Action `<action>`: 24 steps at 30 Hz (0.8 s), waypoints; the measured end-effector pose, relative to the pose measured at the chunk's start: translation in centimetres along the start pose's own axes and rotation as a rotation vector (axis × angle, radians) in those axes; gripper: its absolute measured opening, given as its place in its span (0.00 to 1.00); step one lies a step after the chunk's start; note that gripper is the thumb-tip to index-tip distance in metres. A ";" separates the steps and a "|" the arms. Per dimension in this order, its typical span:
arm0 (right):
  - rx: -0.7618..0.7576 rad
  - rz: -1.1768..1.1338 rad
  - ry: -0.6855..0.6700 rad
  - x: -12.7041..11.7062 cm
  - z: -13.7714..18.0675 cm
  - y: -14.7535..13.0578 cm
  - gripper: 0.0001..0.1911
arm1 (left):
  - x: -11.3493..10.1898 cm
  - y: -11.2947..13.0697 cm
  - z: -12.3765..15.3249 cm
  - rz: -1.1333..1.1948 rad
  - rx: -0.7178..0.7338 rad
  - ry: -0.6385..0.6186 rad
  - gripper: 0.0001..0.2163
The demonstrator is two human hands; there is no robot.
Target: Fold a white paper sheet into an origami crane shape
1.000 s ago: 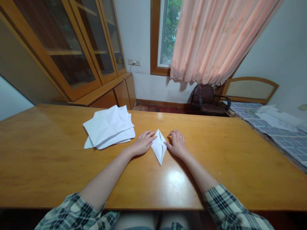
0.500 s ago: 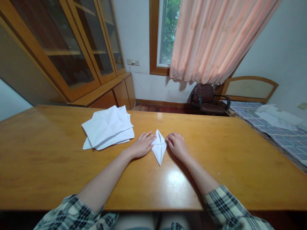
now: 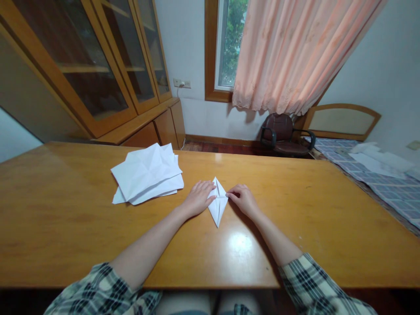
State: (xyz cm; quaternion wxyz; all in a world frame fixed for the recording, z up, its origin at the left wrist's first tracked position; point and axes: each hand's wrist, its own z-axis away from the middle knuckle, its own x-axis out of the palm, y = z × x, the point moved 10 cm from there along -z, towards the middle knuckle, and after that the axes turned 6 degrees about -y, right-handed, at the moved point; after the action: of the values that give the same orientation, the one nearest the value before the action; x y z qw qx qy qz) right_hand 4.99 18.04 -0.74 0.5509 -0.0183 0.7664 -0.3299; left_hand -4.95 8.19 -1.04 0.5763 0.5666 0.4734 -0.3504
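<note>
A white sheet of paper folded into a narrow diamond (image 3: 218, 210) lies on the wooden table, one point toward me, with a crease down its middle and another across. My left hand (image 3: 198, 197) rests flat with fingers stretched out, its fingertips on the diamond's left side. At the right corner, my right hand (image 3: 243, 199) pinches the paper's edge between thumb and forefinger. To the left of my hands sits a loose stack of creased white paper sheets (image 3: 147, 173).
The wooden table (image 3: 82, 236) spans the view. Beyond it stand a glass-doored cabinet (image 3: 131, 65), a brown armchair (image 3: 280, 133) and a pink curtain (image 3: 292, 57). A bed (image 3: 377, 175) with a checked cover is at the right.
My left hand has slid slightly to the right, further onto the folded paper. The fingers of my right hand have closed in on its right corner.
</note>
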 end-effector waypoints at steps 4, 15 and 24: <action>-0.002 0.027 0.013 -0.2 0.0 -0.3 0.07 | 0.5 -0.4 -0.2 0.020 -0.026 -0.017 0.17; -0.346 0.423 -0.138 1.0 0.4 -6.0 0.12 | 1.5 -0.3 -0.4 -0.006 -0.011 -0.100 0.22; -0.338 0.458 -0.111 0.7 0.0 -5.6 0.10 | 0.7 -1.0 -0.8 0.038 -0.095 0.000 0.19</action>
State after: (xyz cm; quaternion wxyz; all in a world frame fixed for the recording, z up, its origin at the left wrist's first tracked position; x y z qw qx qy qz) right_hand 2.82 13.39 1.57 0.6412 0.0456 0.7634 -0.0632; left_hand -5.82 8.93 -2.01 0.6090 0.5477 0.4785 -0.3166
